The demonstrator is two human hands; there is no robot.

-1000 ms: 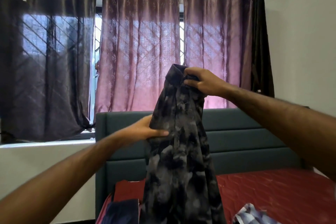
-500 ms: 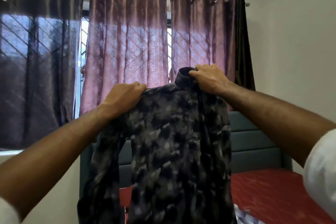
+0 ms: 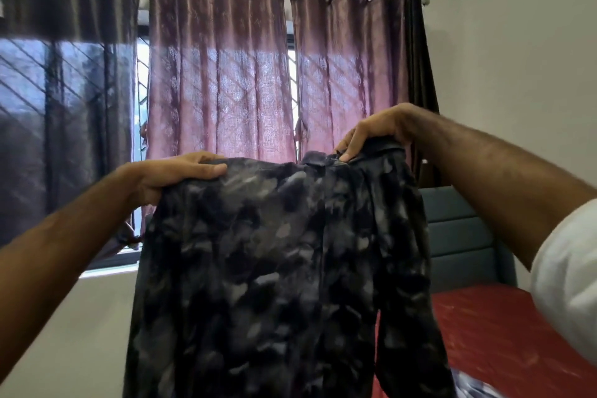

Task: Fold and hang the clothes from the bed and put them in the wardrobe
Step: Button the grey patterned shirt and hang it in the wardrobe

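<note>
At the far left a dark sheer curtain [image 3: 61, 100] hangs over the window, with mauve curtains [image 3: 223, 81] beside it on the same rod. Your left hand [image 3: 168, 176] comes in from the lower left, its grip curled over the top left edge of the dark camouflage-patterned shirt [image 3: 277, 268], thumb laid along the front of the cloth. You hold the shirt up in the air in front of the mauve curtains, spread wide between both hands and hanging down out of the bottom of the view. Your right hand [image 3: 376, 131] has its grip clamped on the top right of the shirt, near what looks like the collar, though the fabric is bunched there and hard to read. Behind the shirt's right side stands the teal padded headboard [image 3: 462, 236], and below it the bed [image 3: 504, 342] with its red cover. A white sleeve [image 3: 568, 284] shows on your right arm at the frame edge.
</note>
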